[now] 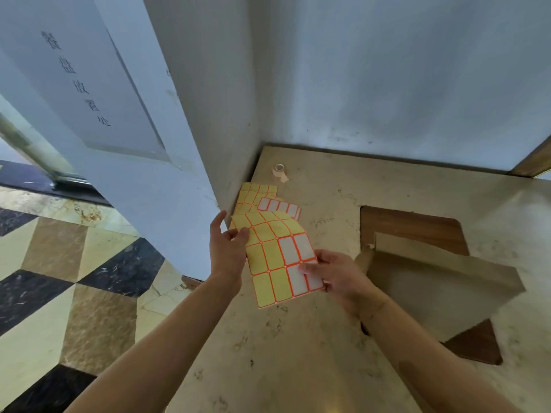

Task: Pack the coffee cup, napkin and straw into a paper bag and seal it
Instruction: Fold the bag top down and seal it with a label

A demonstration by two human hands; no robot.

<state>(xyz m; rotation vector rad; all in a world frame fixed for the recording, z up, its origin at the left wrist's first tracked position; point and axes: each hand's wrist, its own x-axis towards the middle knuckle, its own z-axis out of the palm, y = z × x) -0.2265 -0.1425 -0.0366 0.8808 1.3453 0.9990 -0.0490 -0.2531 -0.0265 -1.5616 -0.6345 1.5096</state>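
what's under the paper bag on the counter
The paper bag lies folded flat over a dark wood-coloured panel set into the marble counter; the panel shows beyond the bag's far and near edges. The bag covers the panel's middle, and its contents are hidden.

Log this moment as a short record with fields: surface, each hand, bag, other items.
surface: beige stone counter
left hand: grips the far-left edge of a label sheet
right hand: thumb pressed on a white label at the sheet's near-right corner
paper bag: lies on the counter, right of the hands
other items: more label sheets, tape roll near the wall
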